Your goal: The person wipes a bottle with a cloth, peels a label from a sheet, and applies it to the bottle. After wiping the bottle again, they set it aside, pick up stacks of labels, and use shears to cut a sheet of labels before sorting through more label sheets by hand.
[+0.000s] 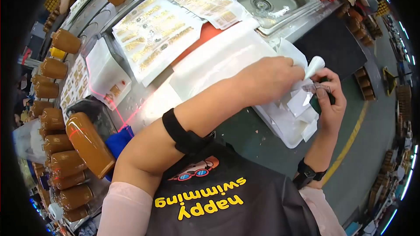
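My left hand (278, 78) is closed at a small white cone (315, 66), its fingertips right at the cone's base. My right hand (333, 96) grips a small tool with a dark green handle (327, 100); a grey metallic part (311, 88) shows at the thumb, and I cannot tell its exact kind. Below both hands, crumpled white paper pieces (299, 105) lie in a white tray (292, 143) that juts past the counter's edge. A white sheet (218, 57) stretches under my left forearm.
Gold-patterned sheets (157, 30) lie on the counter near a steel sink (267, 2). Brown vessels (54, 120) line the left side, with one large brown vessel (89, 144) tilted beside a blue cloth (119, 140). Red light lines cross the counter. A dark board (328, 46) sits right of the sink.
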Demonstrator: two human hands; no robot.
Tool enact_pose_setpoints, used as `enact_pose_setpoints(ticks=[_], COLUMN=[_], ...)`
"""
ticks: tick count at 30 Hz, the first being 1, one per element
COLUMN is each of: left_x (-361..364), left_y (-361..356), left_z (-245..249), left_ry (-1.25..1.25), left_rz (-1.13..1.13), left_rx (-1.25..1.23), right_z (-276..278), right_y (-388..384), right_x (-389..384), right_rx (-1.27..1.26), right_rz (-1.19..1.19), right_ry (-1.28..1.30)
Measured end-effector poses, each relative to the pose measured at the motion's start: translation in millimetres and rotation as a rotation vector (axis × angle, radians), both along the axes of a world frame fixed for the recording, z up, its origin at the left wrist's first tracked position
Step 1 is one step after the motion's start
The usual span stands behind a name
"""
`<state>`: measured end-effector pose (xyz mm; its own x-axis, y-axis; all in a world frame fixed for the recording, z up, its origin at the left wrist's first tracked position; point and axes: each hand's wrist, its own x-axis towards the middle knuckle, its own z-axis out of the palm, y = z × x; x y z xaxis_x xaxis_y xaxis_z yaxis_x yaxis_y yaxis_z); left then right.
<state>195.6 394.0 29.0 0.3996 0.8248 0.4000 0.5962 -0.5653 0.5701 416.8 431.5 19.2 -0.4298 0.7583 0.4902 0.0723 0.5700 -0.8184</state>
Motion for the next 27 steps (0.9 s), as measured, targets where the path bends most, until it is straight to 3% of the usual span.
enact_pose_setpoints(ticks=[1, 4, 6, 8, 10, 14, 19, 22, 25, 27], left_x=[5.0, 20.2, 28.5, 34.6, 37.8, 45.5, 34.0, 4.7, -21.9, -38.8], left_y=[-3.5, -11.4, -17.2, -19.2, -16.3, -14.4, -18.1, -32.0, -49.0, -66.3], left_z=[-2.2, -18.1, -29.0, -39.0, -42.8, -41.2, -26.9, -9.0, -0.8, 2.9], left_ry=[0.048, 0.216, 0.141, 0.063, -0.008, 0.064, -0.156, 0.058, 0.164, 0.259], left_rz=[-0.014, -0.050, -0.051, -0.059, -0.073, 0.006, 0.204, 0.266, 0.330, 0.369], left_rx=[-0.038, 0.162, 0.252, 0.311, 0.349, 0.165, 0.220, 0.106, 0.146, 0.110], right_z=[-2.9, -15.7, -19.5, -13.4, -16.6, -31.7, -43.3, -92.3, -114.4, -116.0], right_y=[-7.4, -16.9, -25.0, -38.0, -41.8, -33.0, -1.3, 37.2, 64.5, 69.8], right_x=[4.7, 22.1, 28.8, 31.8, 38.3, 45.2, 60.6, 96.6, 115.5, 118.8], right_rx=[-0.028, -0.038, -0.016, -0.257, -0.334, -0.246, -0.161, -0.649, -0.874, -0.908], right_rz=[-0.028, -0.052, -0.034, 0.077, 0.181, -0.003, -0.193, -0.284, -0.219, -0.335], right_ry=[-0.002, -0.054, -0.056, 0.035, 0.013, -0.041, -0.037, 0.025, 0.334, 0.462])
